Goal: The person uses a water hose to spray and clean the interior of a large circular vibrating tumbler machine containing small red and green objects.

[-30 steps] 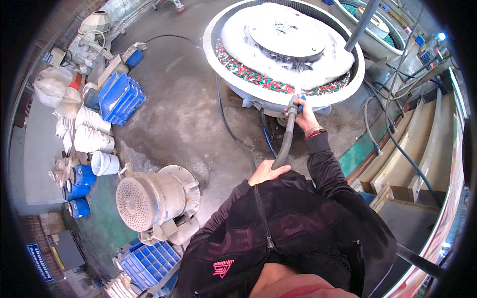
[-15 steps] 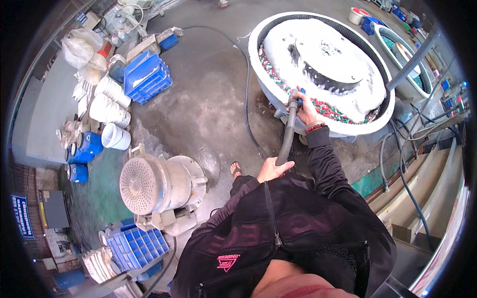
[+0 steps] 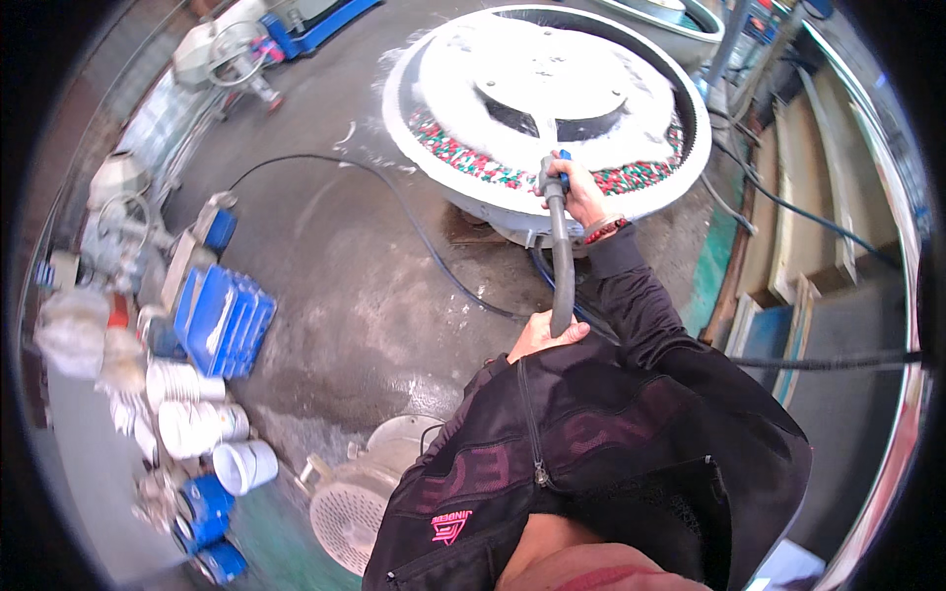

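Right ahead, a big round white tub machine (image 3: 463, 128) fills the upper middle of the view, its outer ring channel packed with small red, green and white pellets (image 3: 463, 163). It stands on a stained grey concrete floor (image 3: 345, 276), with foam or white residue spread over its top.

Below it, the person's dark jacket (image 3: 591, 443) takes up the lower middle of the picture. Just left of the jacket, low down, sits a round metal machine with a perforated face (image 3: 350, 507). Further left on the floor lies a stack of blue plastic crates (image 3: 225, 320), with white buckets (image 3: 202, 424) near them and small blue tubs (image 3: 202, 502) below those. A thin black cable (image 3: 394, 207) curves across the concrete toward the tub's base.

A grey hose (image 3: 560, 266) runs from the person's chest up to the tub's rim. The right hand (image 3: 581, 192) is curled around the hose's top end, right at the pellet channel, with a beaded bracelet (image 3: 606, 229) on the wrist. The left hand (image 3: 542, 335) is wrapped around the hose lower down, close against the jacket, fingers closed over it.
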Action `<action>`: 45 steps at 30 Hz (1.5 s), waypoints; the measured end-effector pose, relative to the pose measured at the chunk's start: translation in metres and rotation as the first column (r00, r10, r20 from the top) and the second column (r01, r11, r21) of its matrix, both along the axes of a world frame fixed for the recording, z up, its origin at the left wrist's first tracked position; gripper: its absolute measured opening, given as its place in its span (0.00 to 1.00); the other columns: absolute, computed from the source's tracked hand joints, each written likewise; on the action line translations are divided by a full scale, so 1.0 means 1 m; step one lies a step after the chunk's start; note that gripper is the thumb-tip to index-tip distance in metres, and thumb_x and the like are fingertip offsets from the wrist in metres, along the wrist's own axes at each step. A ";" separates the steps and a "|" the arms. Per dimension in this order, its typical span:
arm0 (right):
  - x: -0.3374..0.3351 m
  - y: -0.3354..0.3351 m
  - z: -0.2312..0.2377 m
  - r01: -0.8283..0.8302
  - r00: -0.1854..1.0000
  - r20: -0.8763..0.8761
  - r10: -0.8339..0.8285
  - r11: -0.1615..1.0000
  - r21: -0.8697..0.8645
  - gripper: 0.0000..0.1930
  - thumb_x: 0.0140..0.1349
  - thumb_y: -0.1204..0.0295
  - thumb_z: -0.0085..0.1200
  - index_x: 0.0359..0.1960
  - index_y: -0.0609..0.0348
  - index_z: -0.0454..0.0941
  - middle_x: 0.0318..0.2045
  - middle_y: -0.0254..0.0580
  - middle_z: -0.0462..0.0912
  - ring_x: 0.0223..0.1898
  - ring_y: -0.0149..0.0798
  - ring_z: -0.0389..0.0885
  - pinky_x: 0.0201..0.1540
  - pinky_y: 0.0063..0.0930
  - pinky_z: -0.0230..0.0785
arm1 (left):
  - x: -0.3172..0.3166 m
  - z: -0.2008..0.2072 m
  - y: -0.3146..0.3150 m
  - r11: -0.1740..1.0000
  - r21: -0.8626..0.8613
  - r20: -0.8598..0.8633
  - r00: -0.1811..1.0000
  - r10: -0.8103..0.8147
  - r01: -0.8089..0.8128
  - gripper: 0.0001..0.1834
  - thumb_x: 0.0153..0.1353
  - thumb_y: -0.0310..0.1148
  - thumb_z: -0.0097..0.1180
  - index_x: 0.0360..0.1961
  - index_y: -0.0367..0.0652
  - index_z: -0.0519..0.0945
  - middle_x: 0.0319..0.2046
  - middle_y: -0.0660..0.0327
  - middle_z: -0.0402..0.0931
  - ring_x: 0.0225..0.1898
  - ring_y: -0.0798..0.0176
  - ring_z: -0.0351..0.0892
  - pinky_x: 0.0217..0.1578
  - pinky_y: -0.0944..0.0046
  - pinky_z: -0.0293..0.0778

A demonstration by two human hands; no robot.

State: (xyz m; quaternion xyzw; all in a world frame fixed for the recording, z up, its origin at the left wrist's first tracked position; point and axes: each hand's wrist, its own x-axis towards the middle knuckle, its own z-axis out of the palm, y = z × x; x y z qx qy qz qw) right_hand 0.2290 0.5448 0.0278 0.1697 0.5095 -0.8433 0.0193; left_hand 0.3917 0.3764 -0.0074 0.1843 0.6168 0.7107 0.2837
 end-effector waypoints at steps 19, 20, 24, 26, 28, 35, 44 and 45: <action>0.059 0.108 0.004 0.362 0.927 -0.045 -0.372 0.921 -0.145 0.21 0.47 0.71 0.51 0.44 0.59 0.61 0.28 0.46 0.70 0.25 0.47 0.76 0.19 0.37 0.71 | -0.017 0.010 0.059 0.952 -0.080 -0.134 0.943 -0.304 0.295 0.16 0.50 0.42 0.59 0.21 0.39 0.73 0.14 0.69 0.66 0.19 0.74 0.64 0.22 0.71 0.61; 0.057 0.107 0.012 0.317 0.939 -0.088 -0.333 0.936 -0.155 0.23 0.47 0.71 0.50 0.46 0.58 0.60 0.29 0.46 0.70 0.25 0.47 0.76 0.19 0.37 0.70 | -0.015 0.011 0.062 0.957 -0.084 -0.134 0.949 -0.287 0.278 0.16 0.50 0.42 0.59 0.21 0.39 0.73 0.14 0.69 0.66 0.19 0.74 0.64 0.22 0.71 0.61; 0.053 0.127 0.000 0.276 0.952 -0.092 -0.293 0.947 -0.163 0.27 0.48 0.72 0.49 0.52 0.54 0.57 0.31 0.48 0.71 0.25 0.46 0.76 0.20 0.37 0.70 | -0.010 0.006 0.083 0.963 -0.073 -0.059 0.962 -0.265 0.261 0.15 0.50 0.39 0.59 0.19 0.39 0.72 0.14 0.69 0.65 0.19 0.74 0.62 0.21 0.70 0.59; 0.061 0.140 -0.027 0.323 0.941 -0.039 -0.335 0.929 -0.182 0.30 0.48 0.71 0.48 0.56 0.52 0.55 0.33 0.48 0.70 0.25 0.46 0.76 0.20 0.38 0.70 | -0.012 0.009 0.093 0.960 -0.098 0.052 0.965 -0.258 0.262 0.15 0.50 0.39 0.59 0.19 0.39 0.72 0.14 0.69 0.65 0.19 0.75 0.62 0.21 0.70 0.60; 0.066 0.148 -0.025 0.390 0.915 -0.026 -0.402 0.901 -0.190 0.33 0.48 0.71 0.48 0.58 0.50 0.52 0.34 0.48 0.70 0.24 0.45 0.77 0.20 0.39 0.70 | -0.010 0.007 0.095 0.951 -0.155 -0.021 0.961 -0.275 0.269 0.17 0.49 0.42 0.59 0.19 0.39 0.72 0.14 0.69 0.65 0.19 0.74 0.62 0.22 0.69 0.60; 0.080 0.180 -0.043 0.333 0.941 0.006 -0.337 0.924 -0.188 0.25 0.49 0.70 0.47 0.51 0.57 0.58 0.33 0.46 0.70 0.28 0.47 0.77 0.21 0.37 0.73 | -0.011 0.014 0.110 0.920 -0.215 0.022 0.943 -0.332 0.329 0.17 0.49 0.43 0.59 0.21 0.39 0.73 0.14 0.68 0.65 0.18 0.74 0.62 0.20 0.71 0.59; 0.103 0.190 -0.035 0.390 0.918 0.000 -0.397 0.900 -0.193 0.25 0.50 0.71 0.47 0.52 0.54 0.58 0.33 0.46 0.71 0.27 0.45 0.76 0.22 0.37 0.72 | -0.006 0.010 0.112 0.872 -0.257 -0.011 0.901 -0.434 0.417 0.17 0.50 0.43 0.59 0.21 0.39 0.72 0.17 0.69 0.67 0.23 0.74 0.64 0.25 0.69 0.62; 0.099 0.184 -0.022 0.349 0.930 -0.057 -0.363 0.921 -0.170 0.32 0.50 0.72 0.46 0.59 0.51 0.50 0.37 0.48 0.70 0.29 0.45 0.77 0.22 0.37 0.73 | -0.003 0.008 0.112 0.892 -0.204 -0.003 0.911 -0.412 0.403 0.16 0.51 0.42 0.58 0.20 0.39 0.72 0.16 0.69 0.66 0.22 0.75 0.63 0.24 0.70 0.60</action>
